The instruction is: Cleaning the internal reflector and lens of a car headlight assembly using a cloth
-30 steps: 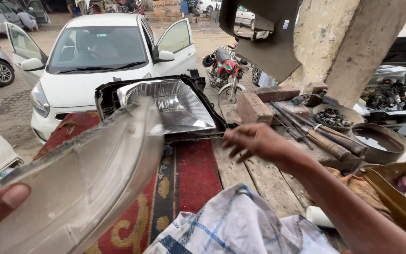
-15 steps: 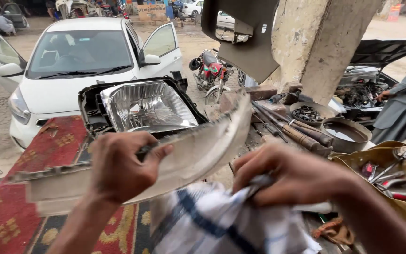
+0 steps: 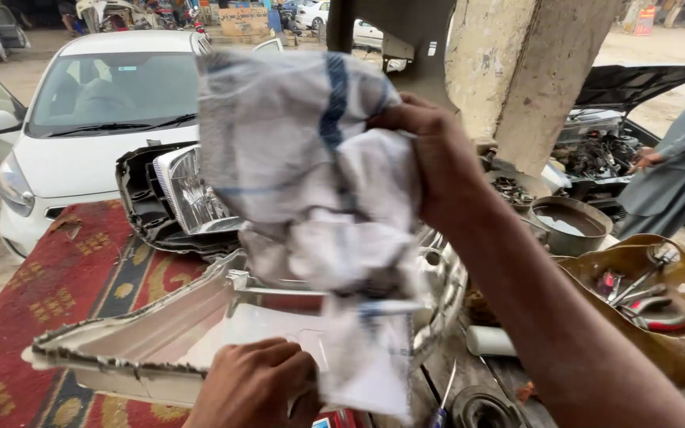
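Head view: I'm over a wooden tabletop (image 3: 509,376) with a red patterned rug (image 3: 57,293) at lower left, outdoors, a white car (image 3: 81,103) upper left. My right hand (image 3: 430,158) at centre grips a white blue-striped cloth (image 3: 303,182), fingers closed. My left hand (image 3: 255,388), bottom centre, curls around the clear headlight lens (image 3: 160,345). A headlight housing (image 3: 176,202) sits behind. A yellowed tool tray (image 3: 636,261) crowds the right edge.
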